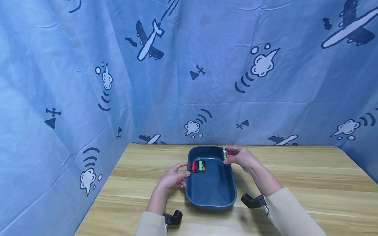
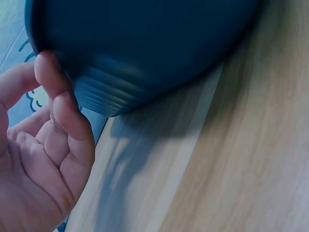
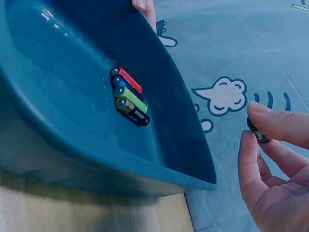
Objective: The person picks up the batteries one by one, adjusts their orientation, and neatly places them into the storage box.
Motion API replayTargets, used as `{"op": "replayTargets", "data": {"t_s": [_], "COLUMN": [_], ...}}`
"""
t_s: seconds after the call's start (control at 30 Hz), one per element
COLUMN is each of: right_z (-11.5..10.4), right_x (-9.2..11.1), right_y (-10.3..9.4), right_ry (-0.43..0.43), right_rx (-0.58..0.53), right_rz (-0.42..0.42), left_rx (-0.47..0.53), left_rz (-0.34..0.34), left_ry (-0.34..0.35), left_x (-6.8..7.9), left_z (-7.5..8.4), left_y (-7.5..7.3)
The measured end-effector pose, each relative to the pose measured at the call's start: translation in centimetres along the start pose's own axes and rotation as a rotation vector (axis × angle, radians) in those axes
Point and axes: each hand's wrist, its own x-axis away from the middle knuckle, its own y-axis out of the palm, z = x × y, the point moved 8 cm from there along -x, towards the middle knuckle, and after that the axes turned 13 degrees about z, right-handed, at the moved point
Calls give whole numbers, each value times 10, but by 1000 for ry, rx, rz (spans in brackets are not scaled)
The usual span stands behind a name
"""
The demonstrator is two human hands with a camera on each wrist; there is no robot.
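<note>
A dark blue plastic bin [image 1: 211, 186] stands on the table, its long sides running away from me. My left hand [image 1: 174, 177] holds its left rim, thumb over the edge and fingers along the outer wall; the left wrist view shows those fingers [image 2: 72, 121] against the ribbed side. Inside, near the left wall, several batteries lie side by side, among them a red battery [image 3: 129, 79], a green battery [image 3: 130, 98] and a black battery with a gold end [image 3: 133, 112]. Above the bin's far right corner my right hand [image 1: 240, 158] pinches another battery [image 1: 224, 153] between thumb and fingers.
The wooden table [image 1: 295, 173] extends to both sides of the bin. A blue curtain [image 1: 221, 82] printed with planes and clouds hangs behind the table and along its left. Black wrist mounts [image 1: 252, 201] sit on both forearms.
</note>
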Motion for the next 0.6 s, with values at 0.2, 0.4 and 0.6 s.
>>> {"op": "replayTargets", "data": {"t_s": [0.2, 0.4, 0.6], "right_z": [0, -1, -3], "right_x": [-1, -1, 0], "right_y": [-1, 1, 1], "right_ry": [8, 21, 24], "right_rx": [0, 4, 7], "right_rz": [5, 0, -1], "left_rx": [-15, -30, -46], "left_rz": [-7, -18, -38], "left_ry": [3, 2, 10], "left_x": [0, 0, 3], "left_z": [0, -1, 1], "left_y": [5, 11, 17]}}
